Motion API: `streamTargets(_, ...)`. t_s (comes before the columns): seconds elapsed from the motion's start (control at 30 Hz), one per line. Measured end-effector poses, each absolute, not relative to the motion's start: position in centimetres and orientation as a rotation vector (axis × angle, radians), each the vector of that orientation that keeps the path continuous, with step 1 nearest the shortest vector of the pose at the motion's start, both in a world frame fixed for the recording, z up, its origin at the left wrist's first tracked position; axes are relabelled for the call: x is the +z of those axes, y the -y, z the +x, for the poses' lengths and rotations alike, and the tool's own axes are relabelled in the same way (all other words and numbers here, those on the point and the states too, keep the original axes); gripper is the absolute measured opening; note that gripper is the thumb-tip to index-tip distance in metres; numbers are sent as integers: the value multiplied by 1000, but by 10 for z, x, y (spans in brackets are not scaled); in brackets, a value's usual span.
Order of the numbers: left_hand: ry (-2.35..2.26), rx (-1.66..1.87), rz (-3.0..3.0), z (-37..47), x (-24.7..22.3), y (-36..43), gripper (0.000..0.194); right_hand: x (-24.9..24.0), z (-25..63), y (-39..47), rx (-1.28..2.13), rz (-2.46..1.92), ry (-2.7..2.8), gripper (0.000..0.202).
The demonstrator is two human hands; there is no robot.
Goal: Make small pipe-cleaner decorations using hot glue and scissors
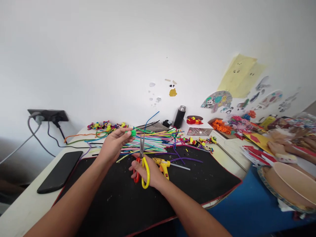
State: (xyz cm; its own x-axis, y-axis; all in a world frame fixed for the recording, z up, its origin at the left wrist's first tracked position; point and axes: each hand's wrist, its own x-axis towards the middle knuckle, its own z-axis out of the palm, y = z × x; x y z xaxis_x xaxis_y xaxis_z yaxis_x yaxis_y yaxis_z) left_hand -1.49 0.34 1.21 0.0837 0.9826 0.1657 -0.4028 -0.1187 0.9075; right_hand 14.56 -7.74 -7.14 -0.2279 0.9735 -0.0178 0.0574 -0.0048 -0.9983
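Gripping a fuzzy green piece [133, 133] in left fingers [125, 135], metal-bladed, loop-handled scissors [141, 153] in right fingers [138, 167]

Slim bare forearms [85, 184] taper into a bare left hand [113, 142] and right hand [154, 172].

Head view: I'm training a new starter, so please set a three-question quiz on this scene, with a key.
1. What does the right hand hold? A) phone; B) scissors; C) vacuum flask
2. True or false: the left hand is empty.
3. Fill in: the yellow hot glue gun lies on a ____ mat.

Key:
1. B
2. False; its fingertips pinch a small green piece.
3. Black
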Motion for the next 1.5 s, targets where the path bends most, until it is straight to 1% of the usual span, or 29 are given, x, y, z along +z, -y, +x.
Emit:
streamTargets(0.23, -762, 1387, 1085, -11, 8, -2, 41, -62, 149, 80, 1295, -1200, 1397, 63)
streamTargets(0.37, -810, 1368, 1177, -10, 7, -1, 42, -49, 150, 81, 1184, -1255, 1413, 56)
streamTargets(0.5, -847, 1353, 1222, -10, 7, 0, 44, -40, 150, 81, 1156, -1286, 1434, 54)
streamTargets(0.87, -834, 1316, 1138, -5, 6, 2, 44, -35, 141, 80, 1130, -1257, 1422, 49)
streamTargets(1.23, -857, 1304, 1003, -3, 13, 5, 49, -44, 141, 76, 1058, -1260, 1435, 49)
streamTargets(1.5, -830, 1285, 965, -4, 9, 2, 45, -44, 142, 78, 1032, -1280, 1483, 47)
